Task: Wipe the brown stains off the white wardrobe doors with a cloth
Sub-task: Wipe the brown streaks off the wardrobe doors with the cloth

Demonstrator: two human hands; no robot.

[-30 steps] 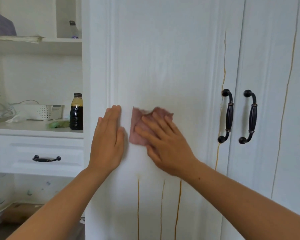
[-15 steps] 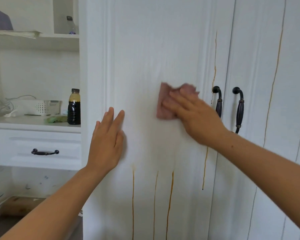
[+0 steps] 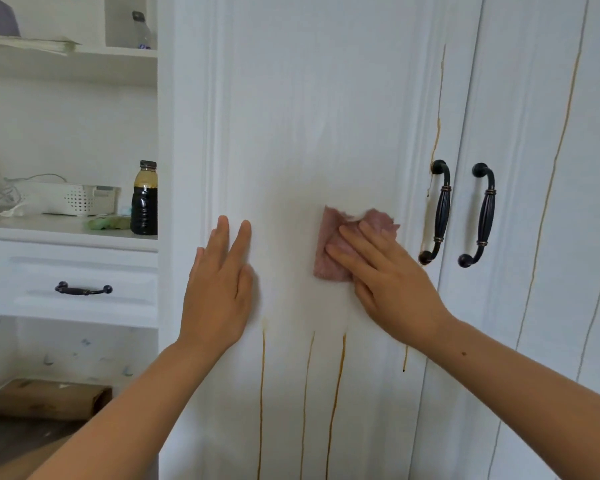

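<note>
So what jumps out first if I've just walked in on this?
The right hand pressing a pink cloth flat on the white wardrobe door, mid-panel, with the left hand braced flat beside it. Below them, thin brown streaks run down the door, and more trail past the two black handles to the right.

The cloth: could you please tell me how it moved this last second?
The right hand swept the pink cloth rightwards from the left hand towards the black door handle, then slightly down. The left hand stayed flat on the wardrobe door; brown drips below remain.
</note>
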